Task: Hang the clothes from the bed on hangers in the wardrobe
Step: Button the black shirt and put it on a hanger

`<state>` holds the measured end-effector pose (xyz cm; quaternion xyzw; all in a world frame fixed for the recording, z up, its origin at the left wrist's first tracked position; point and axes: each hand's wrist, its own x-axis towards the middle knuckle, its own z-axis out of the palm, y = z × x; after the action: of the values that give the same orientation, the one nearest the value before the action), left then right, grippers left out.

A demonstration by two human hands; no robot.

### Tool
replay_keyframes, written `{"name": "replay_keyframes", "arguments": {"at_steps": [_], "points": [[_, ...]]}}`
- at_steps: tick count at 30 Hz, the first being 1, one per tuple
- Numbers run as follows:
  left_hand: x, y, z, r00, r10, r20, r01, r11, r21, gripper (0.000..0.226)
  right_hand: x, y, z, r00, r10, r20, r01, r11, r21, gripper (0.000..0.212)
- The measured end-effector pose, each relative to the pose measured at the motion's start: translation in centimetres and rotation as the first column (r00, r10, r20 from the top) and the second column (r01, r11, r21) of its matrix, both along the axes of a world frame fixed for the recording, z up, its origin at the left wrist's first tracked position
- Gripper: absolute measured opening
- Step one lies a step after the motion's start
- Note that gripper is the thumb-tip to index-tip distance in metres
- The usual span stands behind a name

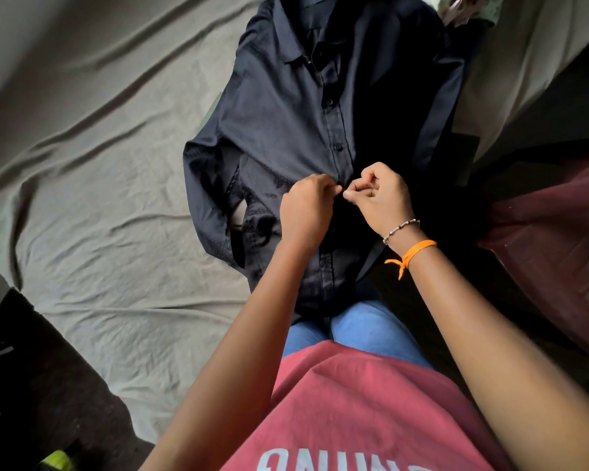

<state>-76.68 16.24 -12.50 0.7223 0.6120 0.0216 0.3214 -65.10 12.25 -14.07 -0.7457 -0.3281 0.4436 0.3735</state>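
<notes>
A dark shirt (286,130) lies flat on the bed (99,164) with its collar far from the person, and the left hand (305,207) and right hand (380,195) pinch its button strip, fingers (351,195) curled close together.

the bed (92,185) is covered with a pale grey-green sheet (123,266), creased in long folds running across its surface. a dark button-front shirt (286,124) lies flat directly on the sheet, front side up, collar toward the far end, its hem reaching the near edge of the bed. the shirt's placket is buttoned along its upper part. one sleeve is folded in against the shirt's left side. at the far end, just beyond the collar, lies a bundle of light-coloured fabric (463,8), only partly in view; what it is cannot be told.
</notes>
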Motion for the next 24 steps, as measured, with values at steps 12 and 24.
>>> {"name": "replay_keyframes", "arguments": {"at_steps": [12, 24], "points": [[1.2, 0.2, -1.8, 0.934, 0.230, 0.274, -0.175, 0.962, -0.210, 0.019, 0.8, 1.9, -0.6, 0.950, -0.095, -0.298, 0.083, 0.995, -0.054, 0.038], [-0.2, -2.6, -1.0, 0.641, 0.613, 0.461, -0.426, 0.784, -0.452, 0.008, -1.0, -1.0, -0.2, 0.959, -0.231, -0.167, 0.247, 0.966, 0.082, 0.036]]}}
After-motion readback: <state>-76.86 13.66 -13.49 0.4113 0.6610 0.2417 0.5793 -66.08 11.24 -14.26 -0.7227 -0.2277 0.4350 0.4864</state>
